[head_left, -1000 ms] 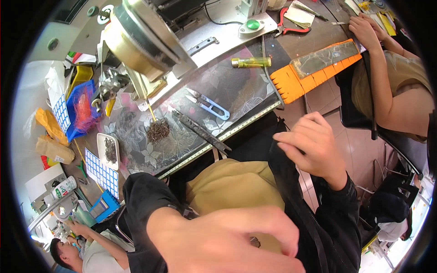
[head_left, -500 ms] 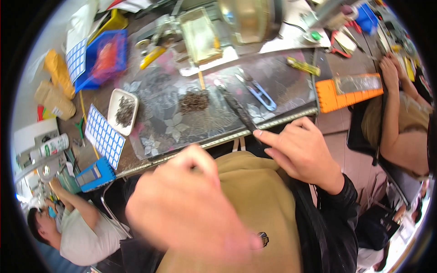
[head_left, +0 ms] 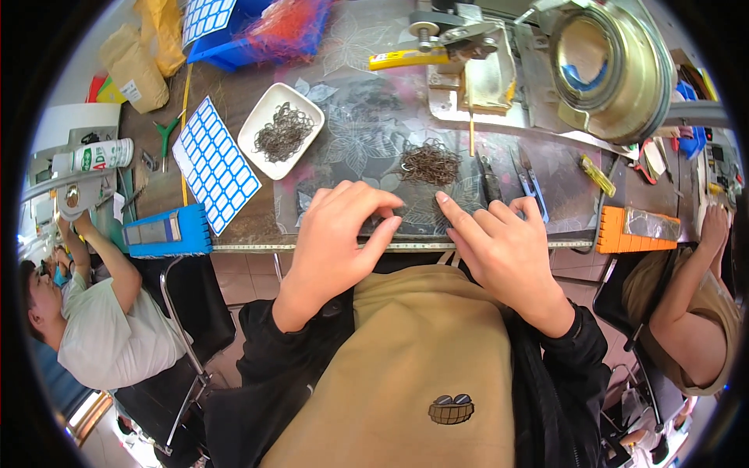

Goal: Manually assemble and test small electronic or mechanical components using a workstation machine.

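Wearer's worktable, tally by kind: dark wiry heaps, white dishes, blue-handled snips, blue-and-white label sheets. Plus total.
Dark wiry heaps: 2
White dish: 1
Blue-handled snips: 1
Label sheets: 2
Total: 6

Large lettering marks the white bottle [head_left: 103,154] at the far left. The measuring strip [head_left: 257,248] along the bench [head_left: 160,186] edge carries scale marks, too small to read. Print on the brown packet's white label [head_left: 133,93] is illegible.
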The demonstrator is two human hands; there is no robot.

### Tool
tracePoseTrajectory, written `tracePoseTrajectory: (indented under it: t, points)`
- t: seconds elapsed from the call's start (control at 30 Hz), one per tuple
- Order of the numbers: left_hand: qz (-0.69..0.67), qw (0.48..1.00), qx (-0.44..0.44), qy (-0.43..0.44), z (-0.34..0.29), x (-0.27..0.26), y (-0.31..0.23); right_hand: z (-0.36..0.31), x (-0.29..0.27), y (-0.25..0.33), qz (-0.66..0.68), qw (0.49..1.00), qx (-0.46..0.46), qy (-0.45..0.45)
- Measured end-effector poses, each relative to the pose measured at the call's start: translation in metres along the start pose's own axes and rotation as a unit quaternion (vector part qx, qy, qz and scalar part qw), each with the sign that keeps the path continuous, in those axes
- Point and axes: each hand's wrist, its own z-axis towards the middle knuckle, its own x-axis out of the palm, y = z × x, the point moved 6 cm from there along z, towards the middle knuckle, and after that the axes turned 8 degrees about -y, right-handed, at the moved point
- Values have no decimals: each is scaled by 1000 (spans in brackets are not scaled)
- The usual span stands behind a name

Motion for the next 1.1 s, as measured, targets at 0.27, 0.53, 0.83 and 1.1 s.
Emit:
tracePoseTrajectory:
  t: [0.27, 0.53, 0.83, 1.1]
  points:
    - [17, 999, 27, -13, 1, 8, 6, 11, 18, 14, 8, 1000, -14, 7]
    - [10, 999, 39, -10, 0, 8, 8, -1, 17, 10, 9, 999, -38, 5]
    - [15, 998, 61, 17, 6, 11, 5, -6, 11, 8, 22, 998, -50, -40]
    - [29, 994, 103, 28, 17, 14, -4, -10, 20, 16, 8, 999, -36, 1]
